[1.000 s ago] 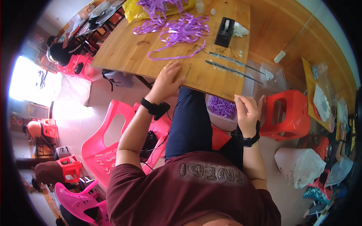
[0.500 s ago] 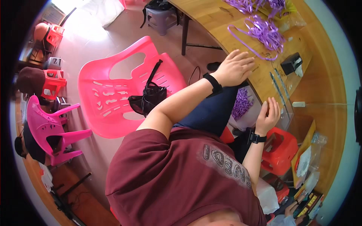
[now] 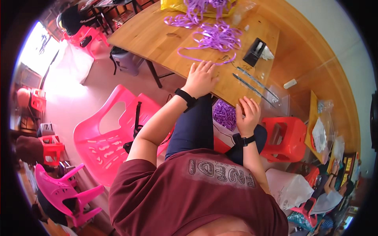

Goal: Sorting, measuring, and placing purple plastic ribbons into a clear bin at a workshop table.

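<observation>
My left hand (image 3: 201, 79), a black band on its wrist, is over the near edge of the wooden table (image 3: 153, 43) with its fingers spread; it holds nothing. At the table's near right corner my right hand (image 3: 248, 116) is open too, fingers stretched and slightly bent, nothing visible in them. Just beyond my left hand lies a loose tangle of purple ribbon (image 3: 220, 37), one loop trailing toward my fingertips. Two long, thin, dark strips (image 3: 256, 88) lie side by side beyond my right hand. A black tape dispenser (image 3: 254, 52) stands farther back.
Below the table edge, between my knees, is a container of short purple ribbon pieces (image 3: 224, 114). A red stool (image 3: 283, 137) stands at right, beside a white bag (image 3: 287, 187). A pink chair (image 3: 102, 145) is at left. Yellow packaging (image 3: 173, 4) sits at the table's far side.
The view has turned, bringing the table more into the middle. Both hands remain open, now in front of me at the table edge.
</observation>
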A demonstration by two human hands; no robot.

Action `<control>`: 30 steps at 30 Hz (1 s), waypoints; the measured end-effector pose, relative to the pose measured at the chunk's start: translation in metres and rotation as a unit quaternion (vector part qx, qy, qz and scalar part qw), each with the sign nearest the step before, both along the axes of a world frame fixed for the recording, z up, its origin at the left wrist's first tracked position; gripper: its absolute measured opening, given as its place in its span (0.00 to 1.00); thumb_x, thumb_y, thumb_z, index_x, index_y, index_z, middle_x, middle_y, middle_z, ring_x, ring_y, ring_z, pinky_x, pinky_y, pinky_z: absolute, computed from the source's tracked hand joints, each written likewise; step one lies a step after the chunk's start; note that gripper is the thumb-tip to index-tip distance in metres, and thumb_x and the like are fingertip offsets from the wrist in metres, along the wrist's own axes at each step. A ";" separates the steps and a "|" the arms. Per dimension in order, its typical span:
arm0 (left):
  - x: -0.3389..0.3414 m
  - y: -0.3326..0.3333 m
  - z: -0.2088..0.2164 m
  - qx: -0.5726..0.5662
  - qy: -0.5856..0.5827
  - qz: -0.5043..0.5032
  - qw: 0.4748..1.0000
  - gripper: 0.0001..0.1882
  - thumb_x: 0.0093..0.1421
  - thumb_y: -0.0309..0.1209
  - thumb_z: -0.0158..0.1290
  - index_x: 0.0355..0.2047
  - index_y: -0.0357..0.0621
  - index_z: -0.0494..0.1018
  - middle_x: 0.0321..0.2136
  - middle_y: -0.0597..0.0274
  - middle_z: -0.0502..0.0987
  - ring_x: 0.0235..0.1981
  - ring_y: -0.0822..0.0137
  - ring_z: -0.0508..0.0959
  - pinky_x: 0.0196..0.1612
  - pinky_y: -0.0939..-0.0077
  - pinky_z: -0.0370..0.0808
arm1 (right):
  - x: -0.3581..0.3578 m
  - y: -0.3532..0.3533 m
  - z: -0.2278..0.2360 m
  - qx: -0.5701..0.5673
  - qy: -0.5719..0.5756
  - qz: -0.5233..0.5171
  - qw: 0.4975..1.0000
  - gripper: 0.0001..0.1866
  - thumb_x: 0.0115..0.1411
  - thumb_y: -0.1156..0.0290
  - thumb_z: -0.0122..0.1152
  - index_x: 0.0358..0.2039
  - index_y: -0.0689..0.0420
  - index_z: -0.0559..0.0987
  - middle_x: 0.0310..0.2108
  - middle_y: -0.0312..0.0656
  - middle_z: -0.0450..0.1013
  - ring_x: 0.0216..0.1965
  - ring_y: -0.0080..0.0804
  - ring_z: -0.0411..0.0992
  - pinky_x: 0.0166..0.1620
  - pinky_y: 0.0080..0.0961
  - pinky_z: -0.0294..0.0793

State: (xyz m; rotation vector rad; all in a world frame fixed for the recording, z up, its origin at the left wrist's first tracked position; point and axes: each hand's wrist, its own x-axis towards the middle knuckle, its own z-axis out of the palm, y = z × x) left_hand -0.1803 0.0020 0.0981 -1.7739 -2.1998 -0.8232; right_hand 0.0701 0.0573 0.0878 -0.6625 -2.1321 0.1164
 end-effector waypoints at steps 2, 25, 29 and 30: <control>0.005 -0.003 0.010 -0.027 -0.004 0.009 1.000 0.26 0.60 0.45 0.51 0.54 0.40 0.72 0.57 0.54 0.70 0.62 0.51 0.67 0.62 0.46 0.61 | 0.001 0.004 -0.002 0.008 0.008 -0.010 1.000 0.11 0.55 0.67 0.67 0.38 0.56 0.83 0.45 0.42 0.78 0.50 0.47 0.72 0.57 0.42 0.67; 0.014 -0.016 0.027 -0.047 -0.575 -0.108 0.810 0.14 0.66 0.38 0.52 0.37 0.38 0.74 0.33 0.54 0.78 0.36 0.57 0.78 0.40 0.65 0.75 | 0.014 0.004 0.001 0.003 0.030 0.012 0.999 0.12 0.55 0.66 0.67 0.39 0.54 0.83 0.44 0.39 0.78 0.51 0.45 0.71 0.57 0.43 0.66; 0.024 -0.045 0.047 -0.037 -0.842 -0.196 0.501 0.09 0.72 0.35 0.46 0.42 0.42 0.71 0.34 0.66 0.74 0.35 0.72 0.74 0.41 0.74 0.73 | 0.011 0.010 0.007 -0.059 0.029 0.032 0.997 0.12 0.55 0.67 0.68 0.40 0.54 0.83 0.45 0.41 0.77 0.47 0.45 0.73 0.54 0.41 0.69; 0.025 -0.049 0.045 -0.041 -0.860 -0.206 0.464 0.09 0.72 0.34 0.46 0.42 0.42 0.70 0.35 0.66 0.74 0.35 0.71 0.74 0.41 0.74 0.74 | 0.007 0.010 0.015 -0.104 0.024 0.047 0.993 0.12 0.55 0.68 0.68 0.40 0.54 0.83 0.46 0.42 0.77 0.46 0.45 0.73 0.53 0.41 0.70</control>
